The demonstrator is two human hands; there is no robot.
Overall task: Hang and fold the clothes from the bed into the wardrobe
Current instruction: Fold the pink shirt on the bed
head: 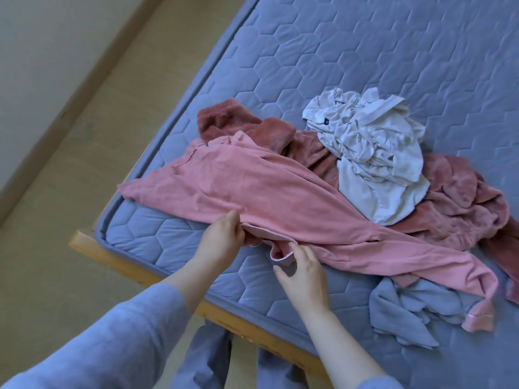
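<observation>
1. Nothing here is finished, as far as this view shows. Four garments lie on the bed (pixel 365 51), none folded and none hung, and the wardrobe is out of sight.
2. The pink top (pixel 252 189) is the one in play. It is spread across the near corner of the mattress, with one sleeve trailing right over the grey-blue garment (pixel 407 313).
3. The left hand (pixel 222 238) has hold of it, fingers (pixel 232 220) curled and pinched on the top's near edge, where a pale lining shows.
4. The right hand (pixel 304 279) is just beside that same edge, fingers apart and thumb wide. The tips are at the trimmed fold but not clamped on it, as far as I can see.
5. Further back, the crumpled white garment (pixel 373 153) sits on the dark pink fleece (pixel 455 209). Both are loose heaps.
6. My read is that the pink top is being straightened for a fold or a hanger. Finishing it, the three other garments and every trip to the wardrobe are left to do.
</observation>
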